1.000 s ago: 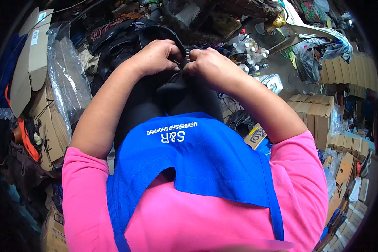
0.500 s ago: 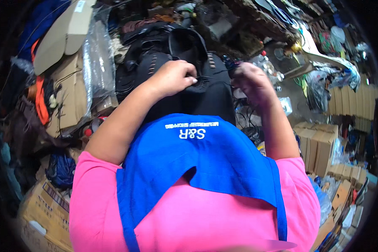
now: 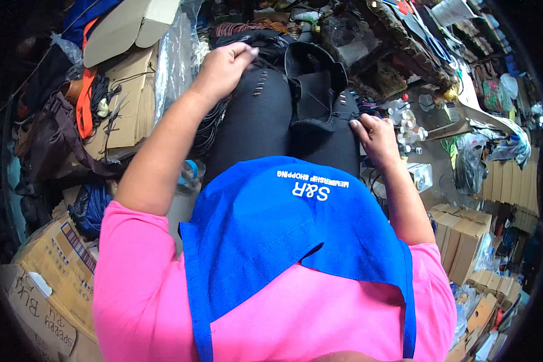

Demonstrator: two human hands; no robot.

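1. Where the black bag (image 3: 265, 114) lies across the lap, above the blue apron (image 3: 283, 235), it is seen lengthways, its far end pointing away from the body and its near end tucked under the apron edge.
2. The left hand (image 3: 223, 66) is laid on the far left shoulder of the bag, fingers curled down onto the fabric; whether cloth is actually pinched there cannot be told, since the fingertips are turned under.
3. The right hand (image 3: 377, 136) is pressed flat at the bag's right edge, fingers extended and nothing gripped.
4. A raised front flap (image 3: 314, 84) is seen between the two hands, nearer the right one, standing up off the body of the bag.
5. Judged from this, the bag is being steadied and spread. The step would be done well if the far corner were kept pinned by the left hand while the right side is smoothed outward, so that the fabric is drawn taut and the flap is left free.
6. The weight is best kept centred on the lap, because the right edge sits close to the small white bottles (image 3: 404, 130) on the cluttered surface.
7. Cardboard boxes (image 3: 120, 102) and a clear plastic sheet (image 3: 175, 54) are noted just left of the left forearm.
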